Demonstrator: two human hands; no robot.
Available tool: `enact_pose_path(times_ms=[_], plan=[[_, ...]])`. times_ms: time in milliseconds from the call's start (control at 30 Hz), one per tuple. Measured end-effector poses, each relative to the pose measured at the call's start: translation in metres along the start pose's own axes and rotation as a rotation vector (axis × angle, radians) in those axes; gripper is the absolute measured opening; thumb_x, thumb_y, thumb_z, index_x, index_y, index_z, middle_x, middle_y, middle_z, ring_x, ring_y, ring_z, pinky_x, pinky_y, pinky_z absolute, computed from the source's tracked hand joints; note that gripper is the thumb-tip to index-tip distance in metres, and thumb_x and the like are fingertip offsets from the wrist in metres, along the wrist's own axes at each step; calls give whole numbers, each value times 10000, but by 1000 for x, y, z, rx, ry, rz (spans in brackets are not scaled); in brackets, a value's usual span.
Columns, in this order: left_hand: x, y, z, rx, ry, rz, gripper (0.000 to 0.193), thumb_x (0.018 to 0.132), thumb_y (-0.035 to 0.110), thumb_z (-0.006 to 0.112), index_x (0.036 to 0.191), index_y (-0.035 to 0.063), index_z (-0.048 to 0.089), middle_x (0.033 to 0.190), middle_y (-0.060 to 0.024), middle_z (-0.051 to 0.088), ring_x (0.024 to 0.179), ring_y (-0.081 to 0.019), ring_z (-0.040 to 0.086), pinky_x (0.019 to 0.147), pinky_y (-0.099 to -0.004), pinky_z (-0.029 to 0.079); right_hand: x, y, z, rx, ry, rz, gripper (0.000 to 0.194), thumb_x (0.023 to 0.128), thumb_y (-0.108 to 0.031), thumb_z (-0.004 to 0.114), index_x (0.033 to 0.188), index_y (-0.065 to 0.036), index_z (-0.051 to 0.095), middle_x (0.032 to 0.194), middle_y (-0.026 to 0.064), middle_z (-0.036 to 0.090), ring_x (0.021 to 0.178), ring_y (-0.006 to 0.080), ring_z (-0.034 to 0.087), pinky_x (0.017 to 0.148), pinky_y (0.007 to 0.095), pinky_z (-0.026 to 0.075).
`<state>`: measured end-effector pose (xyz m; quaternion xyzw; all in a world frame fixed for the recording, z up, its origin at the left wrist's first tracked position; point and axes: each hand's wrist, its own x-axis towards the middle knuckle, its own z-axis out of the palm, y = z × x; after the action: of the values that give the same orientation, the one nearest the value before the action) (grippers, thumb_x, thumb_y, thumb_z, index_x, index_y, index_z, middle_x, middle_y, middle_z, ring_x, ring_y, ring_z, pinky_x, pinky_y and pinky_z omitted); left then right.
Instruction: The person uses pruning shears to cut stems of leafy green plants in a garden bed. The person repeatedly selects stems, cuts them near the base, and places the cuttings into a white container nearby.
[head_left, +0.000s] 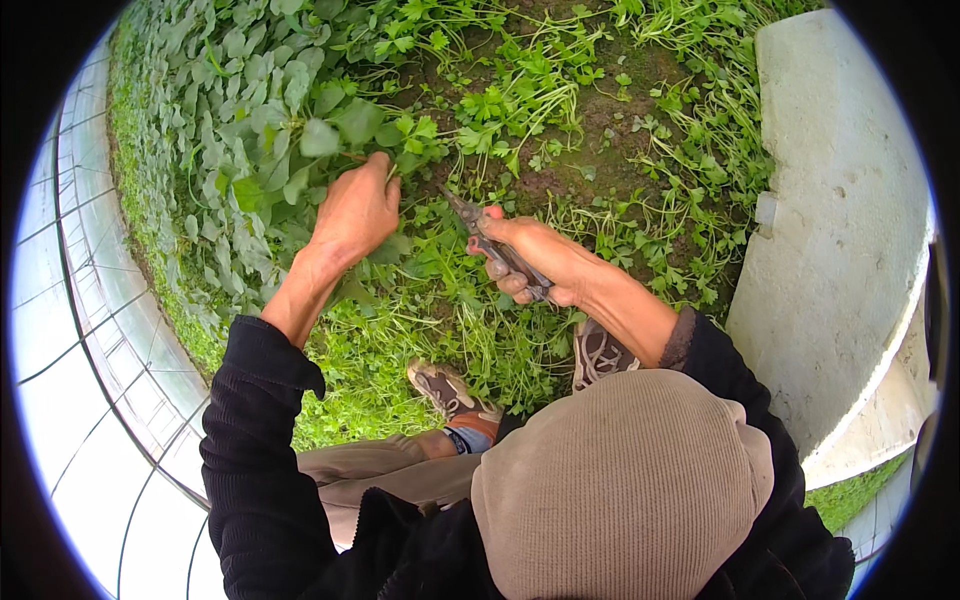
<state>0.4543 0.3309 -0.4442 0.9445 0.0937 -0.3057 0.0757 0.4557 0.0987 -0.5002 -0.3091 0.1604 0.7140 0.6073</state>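
My left hand (358, 206) is closed on the stems of a leafy green plant (281, 161) at the upper left; its broad leaves spread over and beyond the fingers, partly blurred. In my right hand (536, 259) is a pair of small pruning shears (499, 244) with red parts on the handles. Their tip points up and left, a short way right of my left hand, and touches no stem that I can make out. Between and below the hands grow low, lobed-leaf green plants (517, 116) with pale stems.
A large pale foam panel (832, 225) stands along the right side. Dense broad-leaved plants fill the upper left, bordered by a curved translucent wall with a dark frame (90, 300). Brown soil (555, 180) shows between the low plants. My shoes (442, 390) are among the greenery below.
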Motion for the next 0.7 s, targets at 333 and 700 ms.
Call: enact_pose_path(times_ms=[333,700], plan=[[2,-3,21,325,-188,54,194,844,174,695,962,22,671,893,-219,687,880,-426,653,753,-519,511,13,10,-1,-104,0,58,470,1030,-508,374,1128,-66,504,814,50,562,646,180,586,554,339,490],[-8,11,-23,-395,-69,-83,269,960,271,636,1063,34,710,883,-60,680,819,-195,631,767,-358,495,2,4,-1,-54,-12,-23,416,1022,-471,410,1086,-68,495,714,-20,441,516,94,403,446,279,338]])
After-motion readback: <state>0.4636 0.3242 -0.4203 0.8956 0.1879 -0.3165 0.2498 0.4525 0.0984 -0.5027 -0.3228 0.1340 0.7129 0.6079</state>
